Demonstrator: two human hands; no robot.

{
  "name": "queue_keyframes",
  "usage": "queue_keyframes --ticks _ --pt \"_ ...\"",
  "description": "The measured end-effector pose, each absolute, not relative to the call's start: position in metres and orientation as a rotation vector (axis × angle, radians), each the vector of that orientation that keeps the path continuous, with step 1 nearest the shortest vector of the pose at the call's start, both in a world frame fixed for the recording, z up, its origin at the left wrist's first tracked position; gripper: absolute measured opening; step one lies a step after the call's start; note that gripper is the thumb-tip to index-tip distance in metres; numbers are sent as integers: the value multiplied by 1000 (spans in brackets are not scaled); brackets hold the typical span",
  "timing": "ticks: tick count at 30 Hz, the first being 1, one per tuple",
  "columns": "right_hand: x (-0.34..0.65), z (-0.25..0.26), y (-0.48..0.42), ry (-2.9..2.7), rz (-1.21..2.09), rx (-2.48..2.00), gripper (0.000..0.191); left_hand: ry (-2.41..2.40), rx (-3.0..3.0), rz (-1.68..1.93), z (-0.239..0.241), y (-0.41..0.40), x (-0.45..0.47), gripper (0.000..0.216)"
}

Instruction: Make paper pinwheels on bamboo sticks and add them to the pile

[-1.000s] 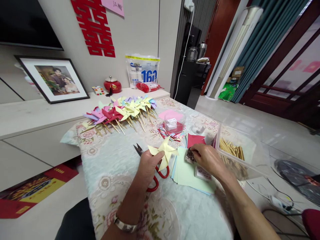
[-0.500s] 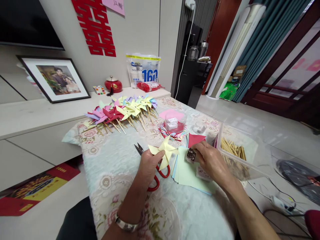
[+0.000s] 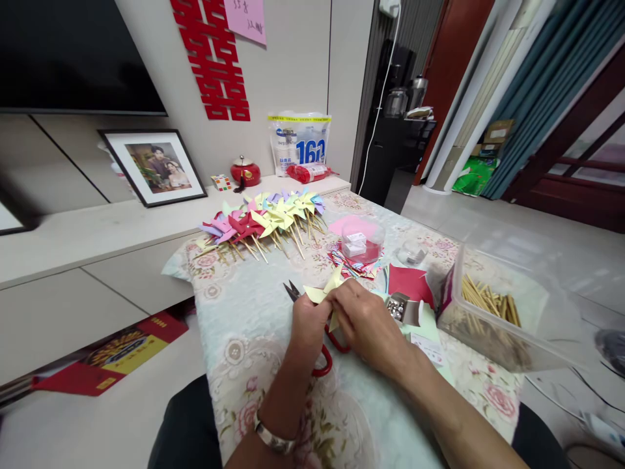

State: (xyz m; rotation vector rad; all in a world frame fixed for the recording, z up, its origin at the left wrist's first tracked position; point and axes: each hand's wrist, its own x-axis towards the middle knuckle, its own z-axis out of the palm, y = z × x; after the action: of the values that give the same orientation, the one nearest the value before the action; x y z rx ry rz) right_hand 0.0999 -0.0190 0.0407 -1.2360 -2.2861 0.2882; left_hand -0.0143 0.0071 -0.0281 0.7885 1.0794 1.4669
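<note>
Between thumb and fingers, my left hand (image 3: pixel 306 326) holds a pale yellow paper pinwheel (image 3: pixel 316 294). My right hand (image 3: pixel 368 322) is closed, its fingertips pressed against the pinwheel's middle and covering it; whatever they pinch is hidden. Scissors with red handles (image 3: pixel 324 366) lie partly under both hands, blades pointing away. Just right of my right hand, a small open box of silver pins (image 3: pixel 396 308) rests on pale green paper sheets (image 3: pixel 430 324). A small white box (image 3: pixel 427 349) lies nearer to me, beside red paper (image 3: pixel 411 283).
Finished pinwheels on sticks (image 3: pixel 273 221) lie at the table's far left. A round clear container (image 3: pixel 374 242) stands on colourful paper scraps (image 3: pixel 349 266). To the right is a clear plastic bin (image 3: pixel 493 342) of wooden sticks (image 3: pixel 488 301). A floral cloth (image 3: pixel 254 306) covers the table.
My right hand has moved left from the pin box to the pinwheel in my left hand. The pin box now sits on the paper, open. The view has shifted left.
</note>
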Motion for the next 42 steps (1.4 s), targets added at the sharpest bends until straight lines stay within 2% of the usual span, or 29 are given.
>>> queue_keyframes --ticks 5,14,19,25,31,36,42 --pt "89 19 -22 -2155 154 -1168 24 1122 774 1462 -26 5 -14 19" --pt "95 2 -14 -1855 342 -955 26 1207 762 1476 -17 2 -14 14" --pt "104 0 -14 -1883 358 -998 25 1285 891 1442 -19 2 -15 23" --pt "108 -3 -16 -1950 236 -981 25 1344 980 1395 -25 3 -15 20" --pt "112 1 -15 -1899 355 -1001 20 1316 961 1371 -20 2 -14 24" --pt "122 10 -24 -1909 642 -1099 15 1433 863 1445 -22 6 -19 18" --pt "127 5 -66 -2220 676 -1203 32 1397 792 1505 -27 10 -19 18"
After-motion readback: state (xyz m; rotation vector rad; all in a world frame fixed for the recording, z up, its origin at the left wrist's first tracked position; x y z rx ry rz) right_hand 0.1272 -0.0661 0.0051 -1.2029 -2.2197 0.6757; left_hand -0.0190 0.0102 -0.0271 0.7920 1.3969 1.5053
